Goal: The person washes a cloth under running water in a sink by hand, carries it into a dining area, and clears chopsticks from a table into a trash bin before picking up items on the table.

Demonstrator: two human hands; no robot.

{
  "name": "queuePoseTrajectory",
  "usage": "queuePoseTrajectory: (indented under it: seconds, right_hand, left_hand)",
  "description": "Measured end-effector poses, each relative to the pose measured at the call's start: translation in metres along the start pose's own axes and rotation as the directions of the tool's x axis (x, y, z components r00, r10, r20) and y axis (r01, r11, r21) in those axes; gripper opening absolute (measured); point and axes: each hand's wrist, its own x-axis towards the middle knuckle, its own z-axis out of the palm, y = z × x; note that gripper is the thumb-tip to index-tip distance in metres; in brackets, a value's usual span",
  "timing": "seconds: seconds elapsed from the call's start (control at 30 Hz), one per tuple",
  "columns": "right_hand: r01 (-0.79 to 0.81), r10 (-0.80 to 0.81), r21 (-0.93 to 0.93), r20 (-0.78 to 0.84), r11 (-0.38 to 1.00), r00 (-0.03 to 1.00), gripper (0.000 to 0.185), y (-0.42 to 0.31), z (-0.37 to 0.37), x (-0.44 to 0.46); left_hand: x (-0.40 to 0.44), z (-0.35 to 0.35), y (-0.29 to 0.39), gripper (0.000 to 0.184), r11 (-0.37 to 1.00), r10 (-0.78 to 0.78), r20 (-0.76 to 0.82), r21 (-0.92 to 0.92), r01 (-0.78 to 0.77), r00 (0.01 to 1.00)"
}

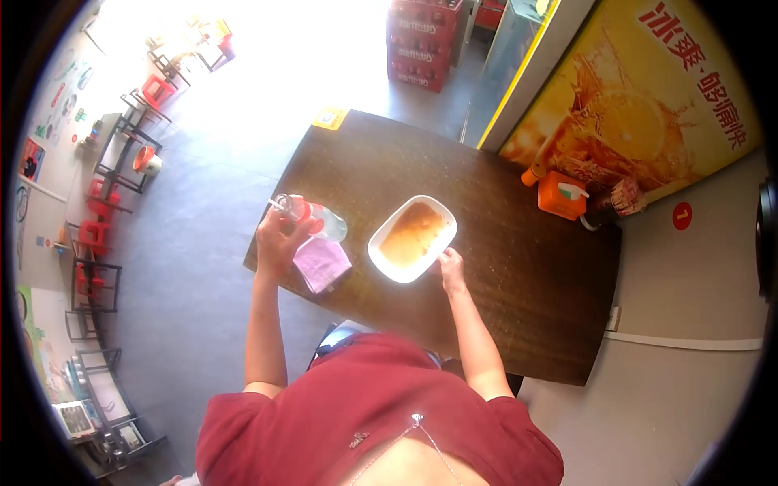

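Note:
My left hand (278, 240) is closed around a clear glass bottle (331, 223) with a red label. The bottle leans over the left part of the table, and a white straw (276, 205) sticks out at its mouth. Just below the bottle, a folded purple cloth (322, 264) lies near the table's front edge. My right hand (451, 270) pinches the right rim of a white rectangular dish (398, 274). Brownish liquid with small scraps covers the dish's bottom. Whether the dish rests on the table or is slightly lifted, I cannot tell.
The dark wooden table (519, 324) meets the wall at right. Along that wall stand an orange tissue box (561, 196), an orange bottle (532, 174) and a dark container (601, 214). Red crates (420, 49) are stacked beyond the table; red stools (95, 235) line the left.

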Motion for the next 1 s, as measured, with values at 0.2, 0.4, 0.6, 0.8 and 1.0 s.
queuePoseTrajectory:
  seconds: [0.2, 0.4, 0.6, 0.8, 1.0]
  right_hand:
    - [-0.133, 0.125, -0.127, -0.066, 0.983, 0.99, 0.019, 0.0, 0.001, -0.013]
    - [0.175, -0.18, -0.191, -0.01, 0.966, 0.984, 0.021, -0.104, 0.021, -0.049]
    - [0.748, -0.645, -0.095, 0.442, 0.657, 0.623, 0.02, -0.24, 0.098, -0.108]
    - [0.834, -0.612, -0.047, 0.656, 0.55, 0.441, 0.011, -0.249, 0.14, -0.11]
    - [0.857, -0.539, 0.014, 0.782, 0.515, 0.311, 0.01, -0.226, 0.219, -0.111]
  left_hand:
    - [0.017, -0.003, 0.002, 0.029, 0.953, 0.105, 0.086, -0.294, -0.075, 0.991]
    - [0.025, 0.035, 0.023, 0.032, 0.904, 0.042, 0.27, -0.421, 0.079, 0.962]
    - [-0.017, 0.07, 0.029, 0.03, 0.975, 0.132, 0.327, -0.213, -0.063, 0.936]
    - [-0.037, 0.034, 0.041, 0.039, 0.997, 0.047, 0.35, -0.075, -0.022, 0.936]
    - [-0.037, -0.023, 0.003, 0.034, 0.999, 0.037, 0.117, -0.027, -0.034, 0.992]
